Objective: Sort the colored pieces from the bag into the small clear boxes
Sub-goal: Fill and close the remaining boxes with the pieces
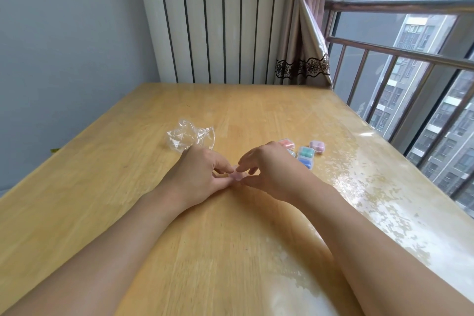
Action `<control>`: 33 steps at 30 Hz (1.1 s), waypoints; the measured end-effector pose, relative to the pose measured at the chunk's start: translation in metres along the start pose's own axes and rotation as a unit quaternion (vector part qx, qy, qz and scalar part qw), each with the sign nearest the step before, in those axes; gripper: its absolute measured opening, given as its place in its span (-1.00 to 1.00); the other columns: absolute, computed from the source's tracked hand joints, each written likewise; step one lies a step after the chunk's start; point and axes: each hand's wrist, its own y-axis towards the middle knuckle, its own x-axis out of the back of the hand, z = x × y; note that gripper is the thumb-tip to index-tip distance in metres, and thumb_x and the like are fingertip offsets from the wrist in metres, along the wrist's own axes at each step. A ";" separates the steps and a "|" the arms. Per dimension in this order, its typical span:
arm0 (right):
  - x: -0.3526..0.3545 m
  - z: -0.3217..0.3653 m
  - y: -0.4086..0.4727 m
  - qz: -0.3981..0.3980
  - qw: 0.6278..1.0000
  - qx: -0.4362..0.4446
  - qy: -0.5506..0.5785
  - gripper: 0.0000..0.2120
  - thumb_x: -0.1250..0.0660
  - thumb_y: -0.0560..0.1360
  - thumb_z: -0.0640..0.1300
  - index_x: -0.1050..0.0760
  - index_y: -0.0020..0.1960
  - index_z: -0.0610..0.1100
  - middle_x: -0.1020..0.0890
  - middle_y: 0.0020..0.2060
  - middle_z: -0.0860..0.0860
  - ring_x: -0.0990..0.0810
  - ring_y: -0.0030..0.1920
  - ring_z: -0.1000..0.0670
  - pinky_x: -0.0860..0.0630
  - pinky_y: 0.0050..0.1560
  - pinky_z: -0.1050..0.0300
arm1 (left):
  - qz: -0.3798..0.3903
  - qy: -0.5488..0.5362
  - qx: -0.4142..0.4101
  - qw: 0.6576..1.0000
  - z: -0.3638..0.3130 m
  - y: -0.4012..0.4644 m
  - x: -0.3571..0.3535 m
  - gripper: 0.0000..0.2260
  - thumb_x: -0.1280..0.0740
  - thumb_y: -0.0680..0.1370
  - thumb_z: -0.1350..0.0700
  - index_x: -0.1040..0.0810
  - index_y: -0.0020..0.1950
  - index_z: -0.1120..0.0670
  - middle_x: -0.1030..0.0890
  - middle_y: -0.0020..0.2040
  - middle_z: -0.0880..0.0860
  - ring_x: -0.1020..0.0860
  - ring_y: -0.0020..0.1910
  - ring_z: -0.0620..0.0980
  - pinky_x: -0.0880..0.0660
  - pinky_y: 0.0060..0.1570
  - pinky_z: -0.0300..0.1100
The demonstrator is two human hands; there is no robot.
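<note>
My left hand [202, 174] and my right hand [266, 169] meet at the middle of the table, fingertips together on a small clear box [237, 176] that is mostly hidden between them. Both hands pinch it; a faint pink tint shows inside. A crumpled clear plastic bag [191, 137] lies just beyond my left hand. Behind my right hand stand several small clear boxes with colored pieces: a pink one [286, 143], a green one [306, 152], a purple one [317, 147] and a blue one [305, 161].
The wooden table [128, 161] carries a glossy cover with glare patches on its right side. A radiator stands against the far wall, a curtain hangs in the corner, and a railed window runs along the right edge.
</note>
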 end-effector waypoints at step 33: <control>-0.005 -0.003 0.010 -0.021 0.990 -0.106 -0.095 -0.74 -0.22 0.53 -0.27 -0.53 -0.28 -0.07 -0.61 -0.25 -0.10 -0.56 -0.19 -0.18 -0.44 -0.21 -0.05 | 0.052 0.005 0.035 0.998 0.000 0.005 -0.021 -0.75 -0.28 0.49 -0.10 -0.70 0.03 -0.10 -0.71 -0.06 -0.09 -0.67 -0.11 -0.09 -0.62 -0.04 -0.07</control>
